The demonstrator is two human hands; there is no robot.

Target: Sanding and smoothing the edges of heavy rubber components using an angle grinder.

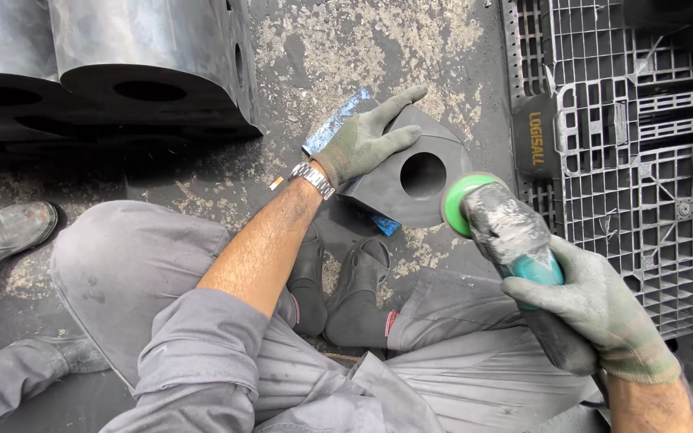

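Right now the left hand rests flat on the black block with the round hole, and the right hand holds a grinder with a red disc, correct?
Not quite: the disc is green, not red, as the head view shows. The left hand does rest flat on the black block with the round hole, and the right hand holds the grinder.

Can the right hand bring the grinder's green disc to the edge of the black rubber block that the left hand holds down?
Probably yes: the green disc in the right hand is beside the black rubber block; the left hand rests on its far side, nothing between.
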